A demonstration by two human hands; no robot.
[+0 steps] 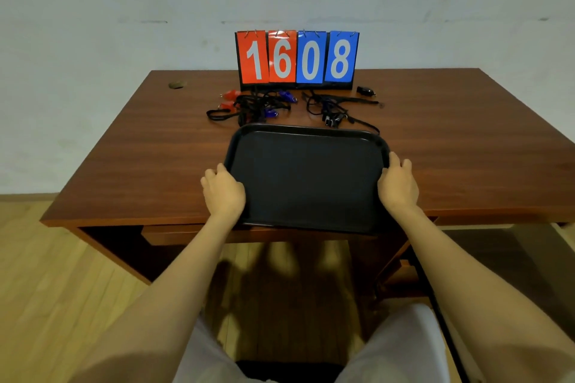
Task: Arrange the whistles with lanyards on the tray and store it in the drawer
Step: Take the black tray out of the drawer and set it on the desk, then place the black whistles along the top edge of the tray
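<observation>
Tray: empty, near desk front edge, overhanging slightly. Left hand and right hand: fingers clamped on side rims. Whistles: tangled lanyards beyond far rim. Risk: snagging cords, dragging several whistles together.

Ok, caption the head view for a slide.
Both hands, left and right, hold an empty black tray on the desk, whistles tangled behind it.
</observation>
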